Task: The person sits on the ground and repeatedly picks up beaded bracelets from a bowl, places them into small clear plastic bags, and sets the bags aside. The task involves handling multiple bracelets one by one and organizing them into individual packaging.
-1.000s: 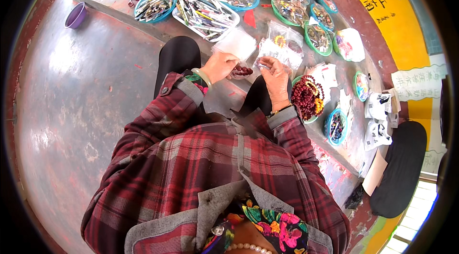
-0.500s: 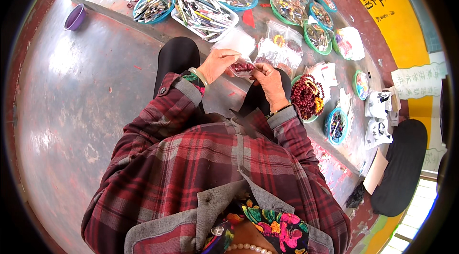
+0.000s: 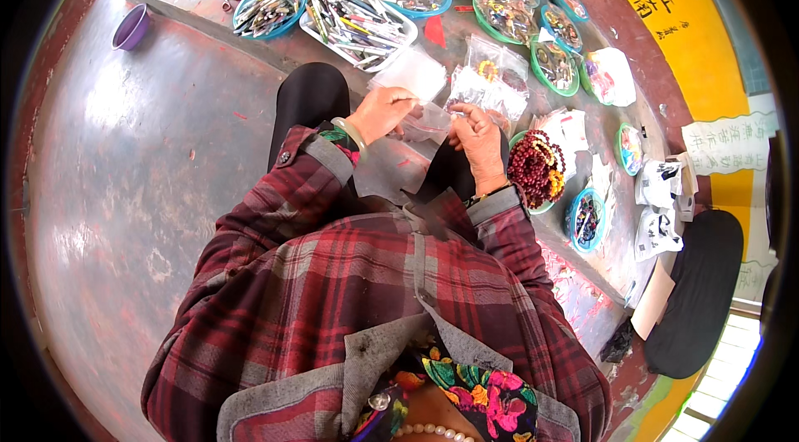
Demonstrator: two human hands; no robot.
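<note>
Floor carries the layout, with a white tray of pens at the far side. Clear packets lie beyond the right hand; nearer, a bowl holds heaped dark-red beads. Work appears partway along: packets are set out, while many beads lie in the bowl. The left hand reaches inward, its grip pinched on one side of a bag. The right forearm angles in, fingers curled near the opposite edge; whether that grip holds it cannot be told. The bag, contents indistinct, hangs between both hands.
</note>
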